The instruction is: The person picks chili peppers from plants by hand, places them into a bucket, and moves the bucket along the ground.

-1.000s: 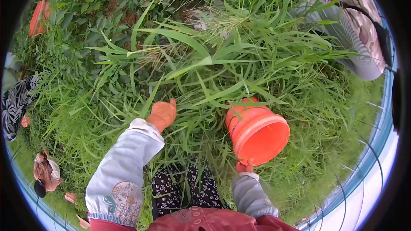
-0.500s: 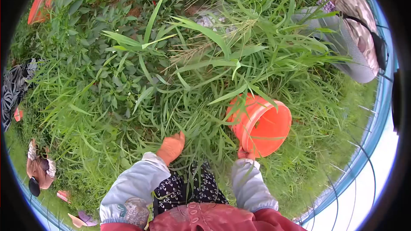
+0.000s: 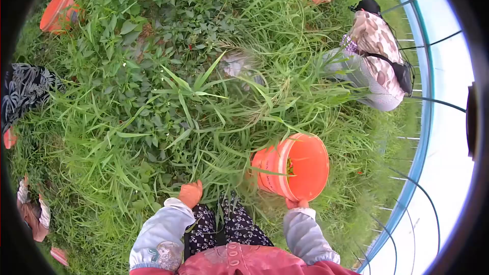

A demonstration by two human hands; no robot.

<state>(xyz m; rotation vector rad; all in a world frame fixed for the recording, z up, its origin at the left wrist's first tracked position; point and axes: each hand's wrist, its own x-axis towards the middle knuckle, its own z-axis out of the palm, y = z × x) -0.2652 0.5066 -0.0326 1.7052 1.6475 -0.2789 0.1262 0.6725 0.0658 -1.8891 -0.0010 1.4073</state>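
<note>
The right hand (image 3: 297, 204) is clamping the bucket (image 3: 275, 162) by its edge while the left hand (image 3: 190, 194) is touching grass (image 3: 219, 159), closed or not I can't tell.

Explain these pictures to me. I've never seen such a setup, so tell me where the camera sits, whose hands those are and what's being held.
There is no machine here, just a person working by hand. The camera sits on that person's head, so you look down past their red top. Its wide view is round and bends the edges.

The right hand holds an orange bucket by the rim, tipped with its mouth showing; a little green shows inside, too small to name. The left hand is down at the grass; whether it grips any is unclear.

Grass and leafy plants cover the ground. Other people, such as the one bending at right, are nearby.
</note>
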